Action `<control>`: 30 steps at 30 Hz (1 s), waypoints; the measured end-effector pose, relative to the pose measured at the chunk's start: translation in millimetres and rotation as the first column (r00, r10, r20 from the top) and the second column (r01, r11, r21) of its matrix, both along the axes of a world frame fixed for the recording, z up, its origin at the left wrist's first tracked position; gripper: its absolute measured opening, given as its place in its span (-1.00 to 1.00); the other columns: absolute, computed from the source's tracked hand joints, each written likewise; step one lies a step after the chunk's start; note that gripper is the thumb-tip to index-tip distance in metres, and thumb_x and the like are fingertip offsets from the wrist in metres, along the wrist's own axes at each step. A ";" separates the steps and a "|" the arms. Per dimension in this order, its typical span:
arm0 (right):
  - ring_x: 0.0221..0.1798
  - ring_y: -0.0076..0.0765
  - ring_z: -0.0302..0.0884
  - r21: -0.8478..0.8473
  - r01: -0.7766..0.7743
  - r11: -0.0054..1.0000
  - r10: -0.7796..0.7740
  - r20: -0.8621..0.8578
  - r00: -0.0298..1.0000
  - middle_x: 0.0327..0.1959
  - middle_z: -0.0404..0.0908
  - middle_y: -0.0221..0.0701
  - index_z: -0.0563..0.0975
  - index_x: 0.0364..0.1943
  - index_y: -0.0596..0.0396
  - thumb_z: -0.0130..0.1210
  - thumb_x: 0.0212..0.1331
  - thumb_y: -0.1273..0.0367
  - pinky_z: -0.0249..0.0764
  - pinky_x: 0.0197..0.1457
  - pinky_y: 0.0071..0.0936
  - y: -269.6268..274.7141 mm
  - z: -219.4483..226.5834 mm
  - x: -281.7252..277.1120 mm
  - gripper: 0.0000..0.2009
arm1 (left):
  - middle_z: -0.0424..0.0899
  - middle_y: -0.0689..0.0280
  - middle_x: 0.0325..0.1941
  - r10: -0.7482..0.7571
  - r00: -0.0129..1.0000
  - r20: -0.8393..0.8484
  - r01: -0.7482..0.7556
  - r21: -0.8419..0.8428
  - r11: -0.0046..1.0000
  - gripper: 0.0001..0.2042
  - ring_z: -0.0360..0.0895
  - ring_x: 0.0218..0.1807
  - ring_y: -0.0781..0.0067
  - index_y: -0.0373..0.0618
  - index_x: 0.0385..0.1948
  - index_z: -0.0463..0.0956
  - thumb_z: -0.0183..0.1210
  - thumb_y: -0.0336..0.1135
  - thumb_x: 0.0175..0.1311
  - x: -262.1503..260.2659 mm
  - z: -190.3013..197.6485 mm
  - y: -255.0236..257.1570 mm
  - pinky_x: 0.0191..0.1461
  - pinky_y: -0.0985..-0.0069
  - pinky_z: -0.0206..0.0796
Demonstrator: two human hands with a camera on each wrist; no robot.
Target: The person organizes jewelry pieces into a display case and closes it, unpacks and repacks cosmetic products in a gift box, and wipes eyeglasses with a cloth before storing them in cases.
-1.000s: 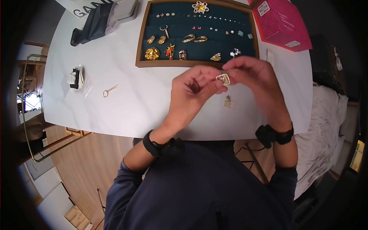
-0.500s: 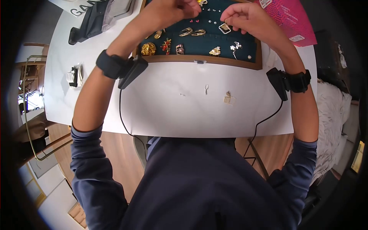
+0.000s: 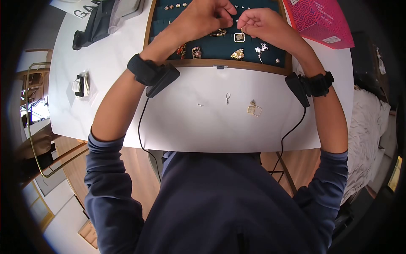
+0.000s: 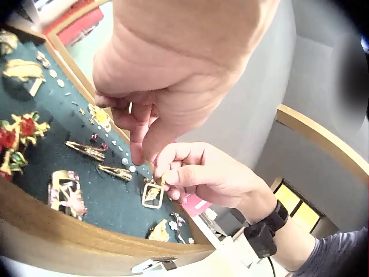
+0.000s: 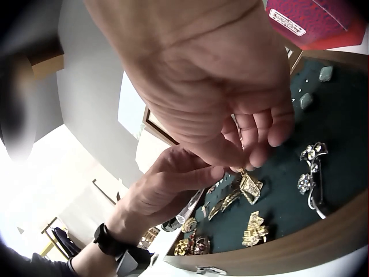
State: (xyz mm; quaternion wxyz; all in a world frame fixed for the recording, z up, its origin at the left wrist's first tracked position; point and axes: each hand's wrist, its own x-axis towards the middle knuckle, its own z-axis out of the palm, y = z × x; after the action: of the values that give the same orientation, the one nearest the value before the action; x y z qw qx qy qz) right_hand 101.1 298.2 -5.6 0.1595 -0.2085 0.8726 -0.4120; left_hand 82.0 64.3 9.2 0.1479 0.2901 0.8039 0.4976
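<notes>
My right hand [image 3: 264, 24] pinches the top of a square-framed earring [image 3: 239, 37] with a gold centre. The earring hangs just over the dark green lining of the jewellery tray [image 3: 198, 63]. Close to its left, my left hand [image 3: 201, 19] hovers above the tray with fingers loosely bent, nothing visible in them. From the right wrist view, the left thumb reaches beside the right fingertips. Below the earring lie a gold leaf-like piece [image 3: 237, 53] and a silver flower brooch [image 3: 261, 51]. A gold hinged hoop [image 3: 218, 32] is partly hidden by the left hand.
On the white table in front of the tray are a gold square-shaped piece [image 3: 253, 109], a small silver loop [image 3: 228, 98] and a tiny silver piece [image 3: 200, 104]. A pink box [image 3: 323, 21] stands right of the tray. A small plastic-wrapped packet [image 3: 80, 85] lies left.
Both hands went from over the table to over the tray, the right carrying the square-framed earring. Lately the left hand has moved right and the earring slightly left and down.
</notes>
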 end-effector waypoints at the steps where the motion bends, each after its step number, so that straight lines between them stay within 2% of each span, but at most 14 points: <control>1: -0.27 -0.69 0.59 0.004 -0.003 1.000 0.003 -0.013 1.000 -0.35 0.64 -0.51 0.65 -0.18 0.19 0.14 0.37 0.48 0.50 -0.15 -0.70 1.9 -3.2 -1.6 -0.91 | 0.73 0.27 -0.38 0.006 1.000 -0.005 -0.006 -0.012 1.000 -0.85 0.60 -0.31 0.59 -0.39 -0.17 0.59 0.23 -0.65 0.24 0.3 -2.1 0.5 -0.18 0.55 0.47; 4: -0.21 -0.65 0.64 0.051 0.015 0.999 -0.011 -0.071 0.997 -0.29 0.70 -0.46 0.67 -0.15 0.23 0.14 0.37 0.50 0.53 -0.12 -0.68 -4.1 -0.1 4.4 -0.88 | 0.73 0.26 -0.39 0.017 1.000 0.000 -0.017 -0.051 0.999 -0.85 0.61 -0.32 0.58 -0.39 -0.18 0.60 0.25 -0.65 0.22 2.6 -0.5 1.8 -0.20 0.54 0.47; 7: -0.18 -0.61 0.68 0.063 0.000 0.998 0.002 -0.040 0.999 -0.25 0.74 -0.39 0.69 -0.12 0.27 0.16 0.34 0.51 0.57 -0.09 -0.64 -7.7 3.4 6.8 -0.85 | 0.74 0.25 -0.40 0.002 1.000 0.002 -0.002 -0.068 0.998 -0.85 0.62 -0.34 0.56 -0.38 -0.20 0.61 0.26 -0.65 0.20 4.8 1.2 1.8 -0.22 0.53 0.47; 11: -0.20 -0.58 0.70 0.067 0.007 0.998 -0.003 -0.058 0.998 -0.26 0.76 -0.37 0.70 -0.14 0.28 0.19 0.30 0.52 0.59 -0.07 -0.61 -10.9 -2.4 5.6 -0.85 | 0.75 0.23 -0.41 -0.017 0.999 -0.039 0.016 -0.016 1.000 -0.86 0.63 -0.35 0.55 -0.38 -0.23 0.62 0.28 -0.64 0.19 9.4 -0.3 1.1 -0.23 0.52 0.47; 17: -0.25 -0.56 0.70 0.122 0.085 0.989 -0.068 -0.133 0.989 -0.32 0.75 -0.35 0.70 -0.20 0.27 0.21 0.24 0.53 0.61 -0.06 -0.58 -14.8 0.0 10.3 -0.88 | 0.76 0.17 -0.42 0.024 0.994 -0.105 -0.028 -0.038 0.999 -0.85 0.67 -0.36 0.46 -0.37 -0.23 0.63 0.28 -0.65 0.16 11.4 -3.5 3.8 -0.21 0.48 0.50; 19: -0.24 -0.35 0.78 0.086 0.091 0.992 -0.075 -0.174 0.982 -0.32 0.80 -0.27 0.76 -0.25 0.16 0.31 0.13 0.41 0.65 -0.08 -0.44 -11.5 -5.1 10.1 -0.85 | 0.76 0.16 -0.41 0.019 0.992 -0.124 -0.024 -0.046 0.999 -0.84 0.68 -0.36 0.44 -0.36 -0.23 0.63 0.28 -0.65 0.15 11.3 -3.7 4.8 -0.20 0.47 0.50; 24: -0.24 -0.32 0.78 0.087 0.082 0.993 -0.068 -0.155 0.986 -0.32 0.79 -0.23 0.75 -0.24 0.19 0.27 0.14 0.44 0.65 -0.07 -0.43 -13.9 4.3 18.3 -0.84 | 0.75 0.15 -0.42 0.011 0.989 -0.149 -0.018 -0.045 0.999 -0.83 0.69 -0.37 0.40 -0.33 -0.23 0.64 0.28 -0.65 0.13 14.9 -2.6 8.9 -0.20 0.44 0.51; 27: -0.26 -0.31 0.77 0.067 0.107 0.992 -0.093 -0.181 0.979 -0.34 0.78 -0.21 0.74 -0.22 0.21 0.22 0.16 0.46 0.64 -0.08 -0.44 -12.6 0.1 21.7 -0.84 | 0.75 0.10 -0.38 0.009 0.990 -0.143 -0.023 -0.093 0.995 -0.80 0.68 -0.31 0.40 -0.34 -0.20 0.64 0.29 -0.66 0.12 16.0 -4.1 9.5 -0.15 0.46 0.51; 29: -0.27 -0.30 0.76 0.041 0.124 0.991 -0.112 -0.221 0.969 -0.36 0.77 -0.21 0.73 -0.21 0.21 0.19 0.18 0.48 0.63 -0.09 -0.45 -10.6 -0.7 24.6 -0.83 | 0.78 0.29 -0.21 0.009 0.981 -0.193 -0.038 -0.144 0.989 -0.79 0.71 -0.12 0.51 -0.25 -0.08 0.67 0.25 -0.64 0.29 15.7 -12.6 9.7 0.10 0.52 0.57; 30: -0.29 -0.29 0.75 0.037 0.159 0.987 -0.141 -0.300 0.943 -0.38 0.76 -0.21 0.72 -0.19 0.21 0.16 0.20 0.48 0.62 -0.13 -0.43 -9.6 0.7 28.6 -0.83 | 0.78 0.29 -0.21 0.007 0.981 -0.193 -0.036 -0.144 0.989 -0.79 0.71 -0.12 0.51 -0.25 -0.08 0.67 0.25 -0.64 0.29 15.7 -14.6 9.6 0.10 0.52 0.57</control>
State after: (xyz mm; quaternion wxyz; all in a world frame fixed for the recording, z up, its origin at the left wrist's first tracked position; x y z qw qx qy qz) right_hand 129.7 288.6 -4.9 0.0013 -0.1959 0.9120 -0.3603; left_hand 97.7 73.9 -5.3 0.0852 0.3164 0.8521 0.4081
